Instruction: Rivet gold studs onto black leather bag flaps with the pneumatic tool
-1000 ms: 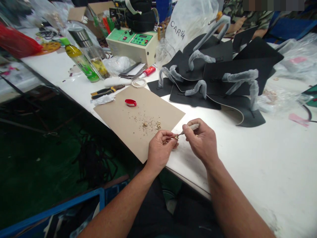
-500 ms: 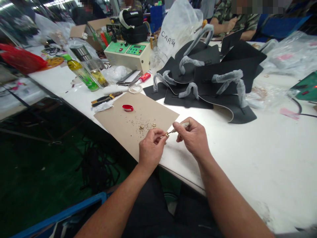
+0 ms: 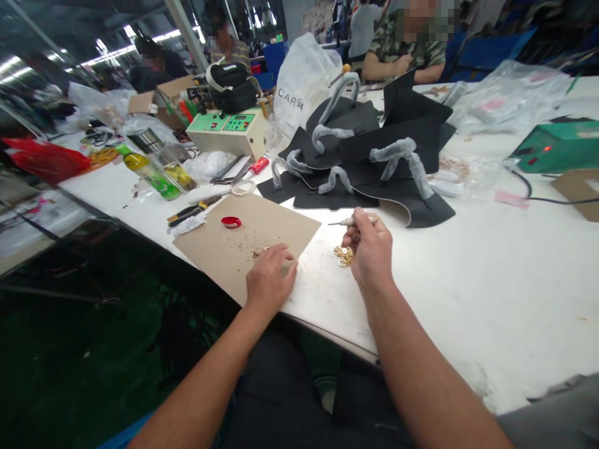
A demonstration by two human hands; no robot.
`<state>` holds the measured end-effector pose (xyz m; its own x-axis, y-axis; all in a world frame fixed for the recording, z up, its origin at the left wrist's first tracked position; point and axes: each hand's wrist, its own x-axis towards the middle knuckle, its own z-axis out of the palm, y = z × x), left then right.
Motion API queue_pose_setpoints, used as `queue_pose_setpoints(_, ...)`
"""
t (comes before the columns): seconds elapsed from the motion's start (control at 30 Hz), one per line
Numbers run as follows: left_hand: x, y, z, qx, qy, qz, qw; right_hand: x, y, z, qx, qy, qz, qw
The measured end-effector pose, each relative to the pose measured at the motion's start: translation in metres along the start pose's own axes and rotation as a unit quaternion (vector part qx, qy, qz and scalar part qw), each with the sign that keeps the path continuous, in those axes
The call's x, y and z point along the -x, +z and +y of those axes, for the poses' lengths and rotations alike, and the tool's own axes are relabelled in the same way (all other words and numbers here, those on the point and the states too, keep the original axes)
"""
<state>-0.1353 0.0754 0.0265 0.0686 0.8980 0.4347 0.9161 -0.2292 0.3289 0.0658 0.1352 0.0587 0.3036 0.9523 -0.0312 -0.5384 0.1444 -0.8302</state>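
"Head view: what has the right hand (image 3: 374, 246)?"

"Its fingers are closed around the pale handle of a slim tool (image 3: 349, 222), whose thin metal tip points left, above the worktop (image 3: 468, 293), just off the right corner of the brown sheet (image 3: 292, 224)."

"And the left hand (image 3: 270, 274)?"

"Over the sheet's near right edge, back upward, thumb apart from the fingers. I can't tell whether they grip anything. Its fingertips are right by some small gold pieces (image 3: 258, 252) on the sheet."

"Any more gold?"

"Yes, a gold pile (image 3: 344, 255) on the bare worktop, just beside the right hand, between the sheet and that hand."

"What else is on the sheet?"

"Dark specks, and a red oval piece (image 3: 231, 222) toward its far corner. Pliers (image 3: 194, 211) lie just outside its left edge."

"Farther back?"

"Black panels (image 3: 365, 153) with wrapped handles (image 3: 337, 179), heaped toward the worktop's far edge."
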Motion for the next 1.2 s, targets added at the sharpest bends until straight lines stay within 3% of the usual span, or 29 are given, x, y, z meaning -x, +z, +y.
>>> queue_pose_setpoints(0.13, 0.003, 0.027, 0.046, 0.049, 0.103, -0.078, 0.990, -0.002, -0.001, 0.000, -0.017, -0.002, 0.013, 1.000)
queue_pose_setpoints(0.23, -0.006, 0.041, 0.070, 0.011, 0.091, -0.128, 0.988, -0.003, -0.001, 0.001, -0.026, 0.010, 0.023, 0.999)
queue_pose_setpoints(0.37, -0.022, 0.048, 0.081, -0.040, 0.054, -0.168, 0.984, -0.002, 0.001, 0.000, -0.027, 0.033, 0.016, 0.999)
queue_pose_setpoints(0.5, -0.030, 0.052, 0.080, -0.029, 0.057, -0.180, 0.982, -0.002, 0.002, 0.001, -0.025, 0.032, 0.007, 0.999)
queue_pose_setpoints(0.6, -0.024, 0.050, 0.071, 0.053, 0.046, -0.148, 0.986, -0.003, 0.001, 0.003, -0.012, 0.015, 0.006, 1.000)
queue_pose_setpoints(0.67, -0.014, 0.043, 0.061, 0.148, -0.001, -0.101, 0.984, -0.002, 0.000, 0.004, 0.019, 0.002, -0.017, 1.000)
queue_pose_setpoints(0.8, 0.014, 0.026, 0.042, 0.293, -0.159, 0.003, 0.943, 0.012, 0.002, 0.003, 0.151, -0.012, -0.106, 0.983)
queue_pose_setpoints(0.9, 0.031, 0.021, 0.036, 0.341, -0.231, 0.049, 0.910, 0.026, 0.006, 0.002, 0.279, -0.026, -0.174, 0.944)
queue_pose_setpoints(1.03, 0.036, 0.022, 0.035, 0.368, -0.249, 0.070, 0.893, 0.036, 0.009, 0.004, 0.380, -0.078, -0.206, 0.899)
queue_pose_setpoints(1.2, 0.035, 0.022, 0.036, 0.378, -0.241, 0.079, 0.891, 0.036, 0.005, 0.010, 0.392, -0.098, -0.191, 0.894)
